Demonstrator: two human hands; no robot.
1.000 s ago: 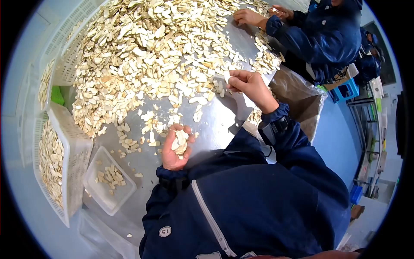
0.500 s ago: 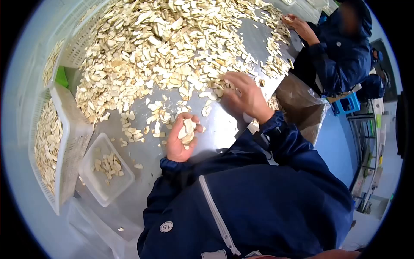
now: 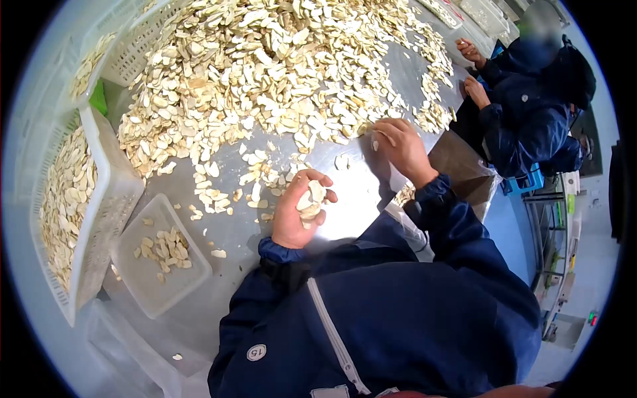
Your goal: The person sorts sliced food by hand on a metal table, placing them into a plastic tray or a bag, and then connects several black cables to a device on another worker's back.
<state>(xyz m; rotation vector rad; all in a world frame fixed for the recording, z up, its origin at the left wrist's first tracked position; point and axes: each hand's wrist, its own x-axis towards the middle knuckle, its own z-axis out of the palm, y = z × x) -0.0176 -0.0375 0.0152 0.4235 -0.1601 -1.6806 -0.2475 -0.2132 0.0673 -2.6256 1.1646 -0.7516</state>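
Observation:
In the head view my left hand (image 3: 290, 215) is cupped palm-up, its fingers curled round a small stack of pale dried slices (image 3: 310, 201). My right hand (image 3: 406, 154) hovers at the near edge of the big heap of the same slices (image 3: 265, 73), over the metal table (image 3: 352, 186). Its fingers are bent together, and a small pale slice (image 3: 375, 145) shows at the fingertips. Between my left hand and the heap lies a loose scatter of slices (image 3: 260, 169).
At the left are a white perforated basket (image 3: 109, 199) full of slices and a shallow plastic tray (image 3: 142, 295) with some pieces. A lined box (image 3: 464, 162) stands right of my right arm. Across the table, a co-worker (image 3: 531, 113) in dark blue has both hands near the heap.
My right hand has drawn back from the heap towards the right, its fingers now bent together. My left hand still holds its slices. The co-worker's second hand has come into view.

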